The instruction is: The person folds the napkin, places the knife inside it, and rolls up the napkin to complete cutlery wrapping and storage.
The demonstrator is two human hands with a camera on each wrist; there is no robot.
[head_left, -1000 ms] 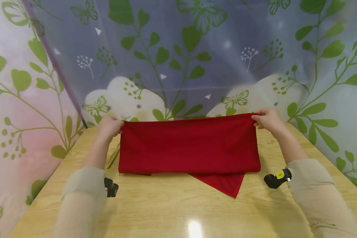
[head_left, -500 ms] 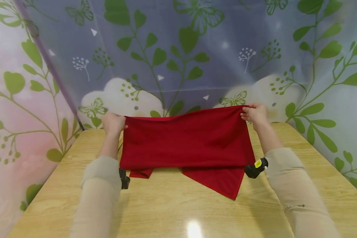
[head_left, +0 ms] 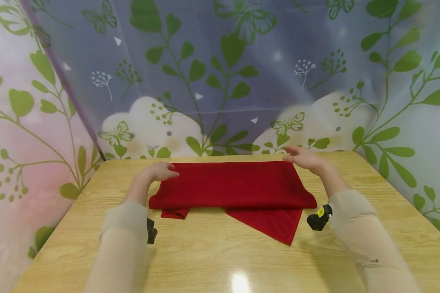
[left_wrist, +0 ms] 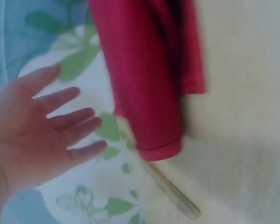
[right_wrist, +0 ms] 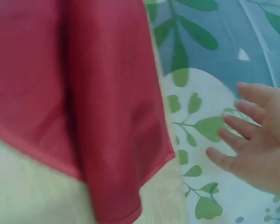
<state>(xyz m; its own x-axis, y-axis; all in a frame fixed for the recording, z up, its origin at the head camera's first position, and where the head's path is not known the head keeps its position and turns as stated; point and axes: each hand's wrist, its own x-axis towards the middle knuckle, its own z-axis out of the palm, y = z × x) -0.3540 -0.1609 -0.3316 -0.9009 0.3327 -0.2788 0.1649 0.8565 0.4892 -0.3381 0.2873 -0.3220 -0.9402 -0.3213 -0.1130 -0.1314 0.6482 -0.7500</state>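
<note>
A red cloth (head_left: pixel 231 185) lies on the table, doubled over into a wide band with a rounded front fold. From under that fold a pointed corner (head_left: pixel 269 224) sticks out at front right, and a smaller folded end shows at front left. My left hand (head_left: pixel 159 171) hovers by the band's left end, fingers spread and holding nothing, as the left wrist view confirms. At the back right corner of the cloth is my right hand (head_left: pixel 302 158); the right wrist view shows its fingers extended and apart from the fabric.
A slim tan stick-like object (left_wrist: pixel 175 193) pokes out beneath the cloth's left end. The light wooden table (head_left: pixel 205 260) meets printed curtains (head_left: pixel 234 81) at the back and sides. A black camera (head_left: pixel 319 219) is worn on the right wrist.
Both hands lowered the cloth's raised back edge to the table and let go of it. The band now lies flatter, and the fingers have straightened.
</note>
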